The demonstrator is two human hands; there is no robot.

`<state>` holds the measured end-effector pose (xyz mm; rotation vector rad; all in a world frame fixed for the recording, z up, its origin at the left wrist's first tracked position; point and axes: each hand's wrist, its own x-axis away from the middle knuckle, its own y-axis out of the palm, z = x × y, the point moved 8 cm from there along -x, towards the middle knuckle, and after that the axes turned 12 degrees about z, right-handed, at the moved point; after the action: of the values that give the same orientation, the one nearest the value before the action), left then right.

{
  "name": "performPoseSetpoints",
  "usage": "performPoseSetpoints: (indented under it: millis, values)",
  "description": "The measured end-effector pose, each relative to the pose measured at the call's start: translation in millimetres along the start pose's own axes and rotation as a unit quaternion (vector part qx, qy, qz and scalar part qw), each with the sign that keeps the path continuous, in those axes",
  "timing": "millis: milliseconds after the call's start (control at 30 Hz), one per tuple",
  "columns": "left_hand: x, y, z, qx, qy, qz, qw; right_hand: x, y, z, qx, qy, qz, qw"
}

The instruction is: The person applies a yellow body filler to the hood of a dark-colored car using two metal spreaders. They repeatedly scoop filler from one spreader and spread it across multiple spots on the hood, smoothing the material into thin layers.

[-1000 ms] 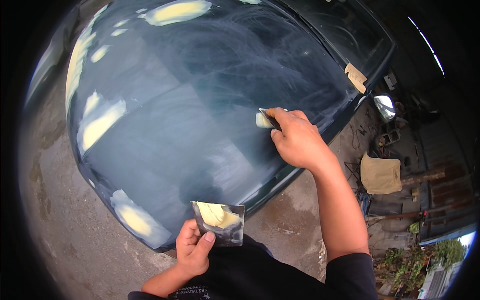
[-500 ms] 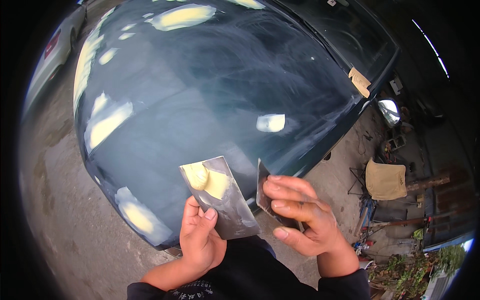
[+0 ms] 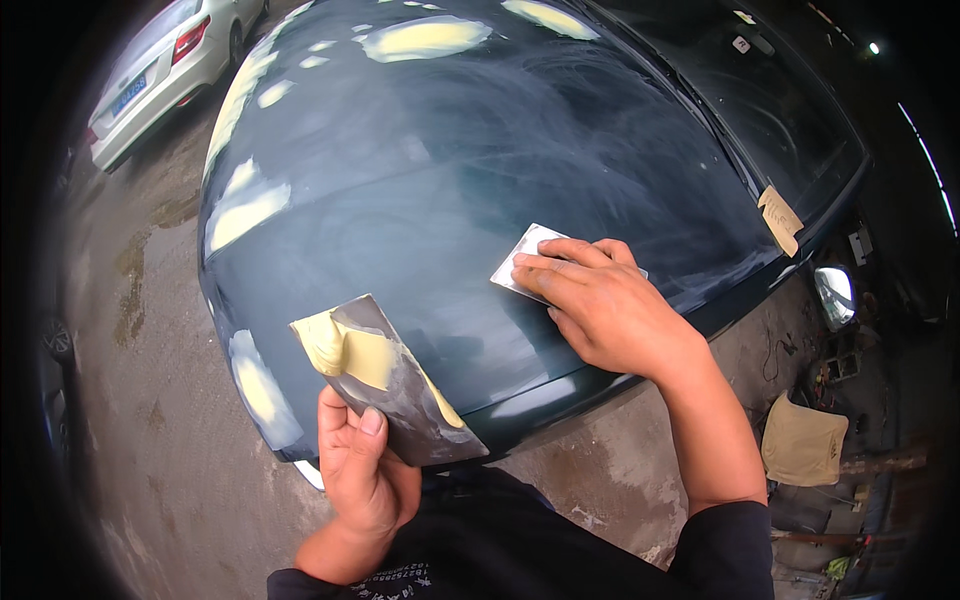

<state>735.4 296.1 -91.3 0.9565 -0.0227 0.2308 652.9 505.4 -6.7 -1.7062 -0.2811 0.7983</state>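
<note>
My left hand (image 3: pixel 362 475) grips a flat grey metal putty plate (image 3: pixel 415 415), thumb on top and fingers beneath. Creamy yellow filler (image 3: pixel 348 352) sits in a lump at the plate's far corner, and a streak runs along its right edge. Over the dark car hood (image 3: pixel 400 240), my right hand (image 3: pixel 620 310) holds a flat, pale-looking scraper (image 3: pixel 522 258) at a low angle, fingers spread across its back. It appears to lie against the hood, though the contact edge is hidden. Yellow filler patches (image 3: pixel 427 38) dot the hood's far and left parts.
Beyond the hood are the windshield (image 3: pixel 730 100) and a brown paper piece (image 3: pixel 780 222) at its corner. A side mirror (image 3: pixel 835 297) and a tan chair (image 3: pixel 803 440) are at right. A white car (image 3: pixel 185 60) stands far left on the concrete floor (image 3: pixel 140 340).
My right hand has moved from beside the plate out over the hood with the scraper, covering the patch there. The plate now carries a filler streak along its right edge. The view has shifted.
</note>
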Motion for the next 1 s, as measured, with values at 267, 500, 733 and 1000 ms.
performPoseSetpoints:
  millis: [267,500,733,1000]
  values:
    - [16,-1,-12,-0.017,0.051,0.026,0.998,22,7,25,-0.035,-0.004,-0.091,0.995]
    - [11,6,-19,-0.022,0.031,0.022,0.999,58,-15,40,-0.027,0.048,-0.089,0.995]
    - [8,2,-30,0.006,-0.060,0.019,0.998,69,-47,-25,-0.240,0.085,0.118,0.960]
    - [-4,45,1,0.027,-0.006,-0.066,0.997,85,-17,-60,-0.246,0.108,0.123,0.955]
